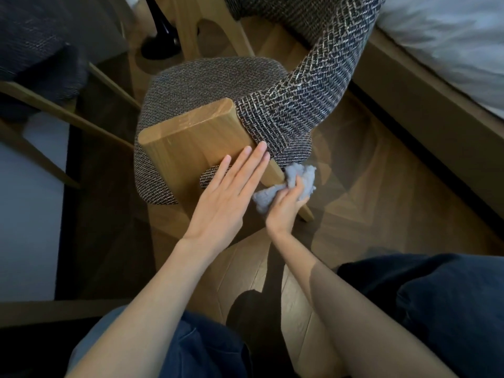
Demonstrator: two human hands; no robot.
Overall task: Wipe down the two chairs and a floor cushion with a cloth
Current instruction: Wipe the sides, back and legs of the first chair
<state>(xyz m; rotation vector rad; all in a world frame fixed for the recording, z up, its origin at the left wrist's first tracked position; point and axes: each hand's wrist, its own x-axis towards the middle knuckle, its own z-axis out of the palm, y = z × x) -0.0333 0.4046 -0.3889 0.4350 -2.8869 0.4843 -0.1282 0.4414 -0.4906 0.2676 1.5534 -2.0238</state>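
Right hand [285, 207] gripped the cloth [305, 177], partly hiding a chair [191, 137] leg; left hand [229, 195] lay flat, fingers straight, on the wood.

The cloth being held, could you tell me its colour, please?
The cloth is pale greyish blue; head view.

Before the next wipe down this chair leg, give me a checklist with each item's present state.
1. Right hand grips the cloth: ok.
2. Cloth touches the chair leg: ok.
3. Left hand lies flat on the wooden arm, apparently steadying the chair: ok.
4. Leg below the cloth is free down to the floor: ok.
5. Dirt on the wood: cannot tell.
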